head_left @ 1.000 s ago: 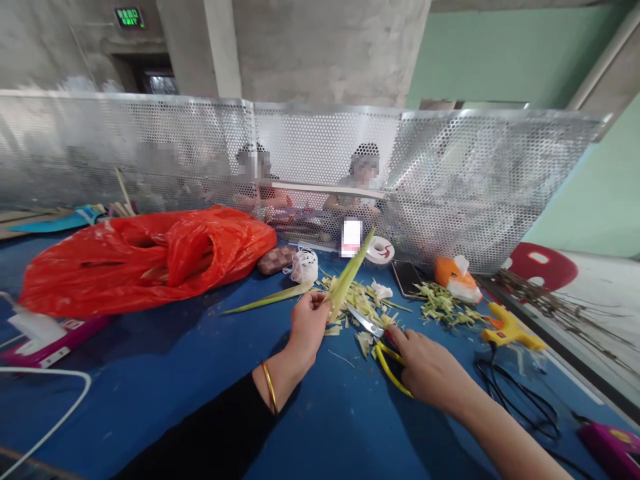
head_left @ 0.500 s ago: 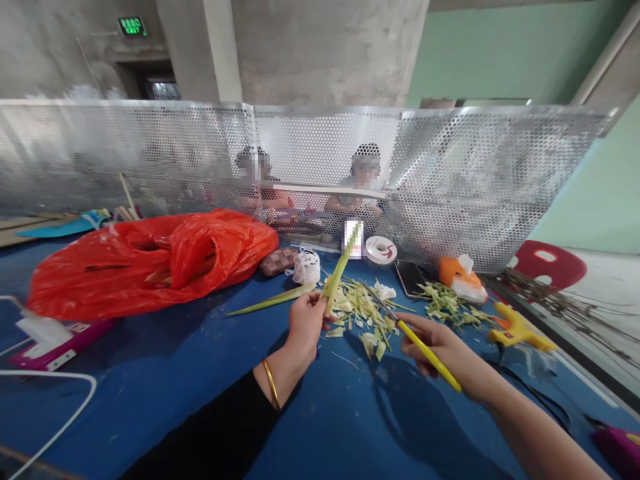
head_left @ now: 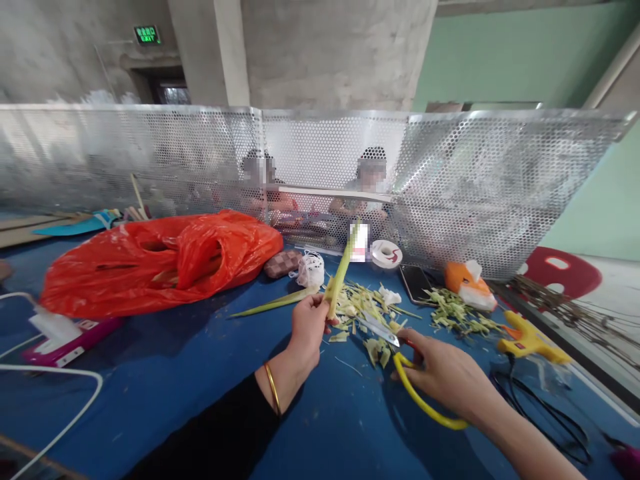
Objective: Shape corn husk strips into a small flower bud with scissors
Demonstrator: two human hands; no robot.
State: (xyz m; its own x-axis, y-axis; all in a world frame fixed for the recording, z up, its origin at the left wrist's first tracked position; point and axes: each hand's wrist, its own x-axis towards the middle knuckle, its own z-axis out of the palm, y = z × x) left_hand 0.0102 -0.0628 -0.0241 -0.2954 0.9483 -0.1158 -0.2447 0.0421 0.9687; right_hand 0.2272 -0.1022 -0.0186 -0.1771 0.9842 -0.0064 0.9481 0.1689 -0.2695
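My left hand (head_left: pixel 309 327) is closed around the lower end of a long green leaf or stalk strip (head_left: pixel 342 269), which points up and away from me. In my right hand (head_left: pixel 436 363) is a pair of scissors (head_left: pixel 407 377) with yellow handles, its metal blades pointing left over the cuttings. The blades are apart from the strip. A heap of pale green and yellowish cuttings (head_left: pixel 357 300) lies on the blue table (head_left: pixel 320 413) beneath both hands. Another long green strip (head_left: pixel 275 302) rests on the table left of my left hand.
A red plastic bag (head_left: pixel 150 273) fills the left side, with a checkered pouch (head_left: pixel 283 264) and white string (head_left: pixel 311 268) beside it. Right are a phone (head_left: pixel 416 283), tissue pack (head_left: pixel 469 285) and yellow glue gun (head_left: pixel 533 341). A perforated metal screen (head_left: pixel 330 143) stands behind; people sit beyond.
The scissors have turned in my right hand, so their blades and handle loop now show more broadly. My left hand still holds the strip. The whole view has shifted slightly.
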